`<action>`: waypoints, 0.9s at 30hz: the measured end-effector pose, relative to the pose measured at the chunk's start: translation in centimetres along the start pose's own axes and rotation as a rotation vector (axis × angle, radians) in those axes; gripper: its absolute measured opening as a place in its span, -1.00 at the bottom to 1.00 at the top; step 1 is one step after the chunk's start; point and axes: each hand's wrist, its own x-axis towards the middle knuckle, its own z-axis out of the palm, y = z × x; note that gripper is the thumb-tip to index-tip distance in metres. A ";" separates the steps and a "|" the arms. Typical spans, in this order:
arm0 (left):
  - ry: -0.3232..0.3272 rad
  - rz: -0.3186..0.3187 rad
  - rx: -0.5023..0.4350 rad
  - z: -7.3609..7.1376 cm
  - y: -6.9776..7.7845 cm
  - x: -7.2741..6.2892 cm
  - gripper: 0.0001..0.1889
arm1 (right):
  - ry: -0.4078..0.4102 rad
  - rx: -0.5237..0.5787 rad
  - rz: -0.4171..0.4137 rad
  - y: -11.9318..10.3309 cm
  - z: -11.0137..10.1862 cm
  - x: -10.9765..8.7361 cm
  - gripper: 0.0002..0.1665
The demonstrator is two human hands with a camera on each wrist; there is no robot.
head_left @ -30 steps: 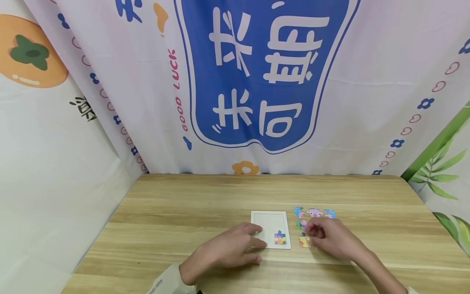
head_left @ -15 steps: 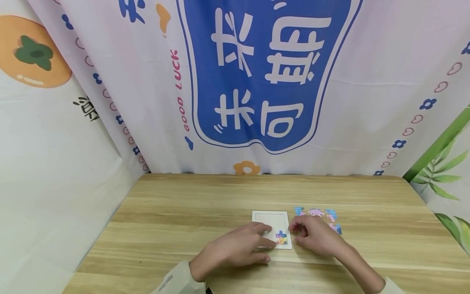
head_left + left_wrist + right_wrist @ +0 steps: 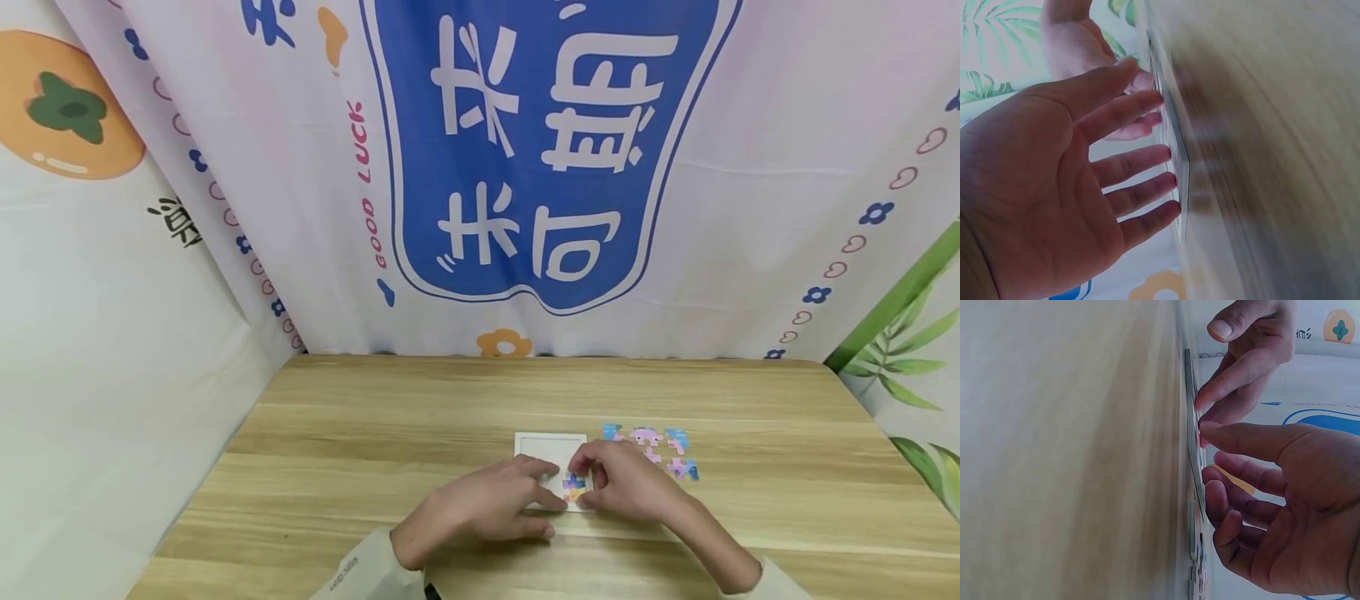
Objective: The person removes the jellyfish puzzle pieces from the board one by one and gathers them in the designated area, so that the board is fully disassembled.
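A white puzzle board (image 3: 530, 442) lies on the table, with colourful joined puzzle pieces (image 3: 574, 482) at its lower right corner. My left hand (image 3: 483, 504) rests its spread, fairly straight fingertips on the left part of the board; the left wrist view shows them along the board's face (image 3: 1177, 147). With thumb and forefinger, my right hand (image 3: 633, 483) pinches a puzzle piece at the board's right side, close against the joined ones; that piece is mostly hidden by the fingers. Its other fingers curl in toward the palm, as the right wrist view shows (image 3: 1300, 506).
Right of the board lie several loose pieces, among them a pink one with a face (image 3: 645, 436), a blue corner piece (image 3: 677, 438) and a pink and blue one (image 3: 683, 468). The wooden table (image 3: 375, 417) ends at a printed curtain (image 3: 720, 275).
My right hand has moved left from the loose pieces to the board's lower right corner, by the joined pieces. The left hand stays on the board, its fingers slightly farther right.
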 end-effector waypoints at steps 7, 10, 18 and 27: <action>-0.010 -0.004 -0.032 -0.1 -0.1 -0.1 -0.60 | 0.004 -0.015 -0.004 0.1 0.2 0.0 -0.66; -0.009 -0.007 -0.032 0.0 -0.1 -0.1 -0.60 | 0.005 0.004 -0.020 0.2 0.3 0.0 -0.72; -0.010 -0.029 -0.056 0.1 -0.1 -0.1 -0.60 | 0.004 0.013 -0.020 0.2 0.4 0.0 -0.74; -0.003 -0.041 -0.070 0.5 -0.1 -0.1 -0.62 | 0.000 -0.034 -0.026 0.2 0.5 -0.1 -0.72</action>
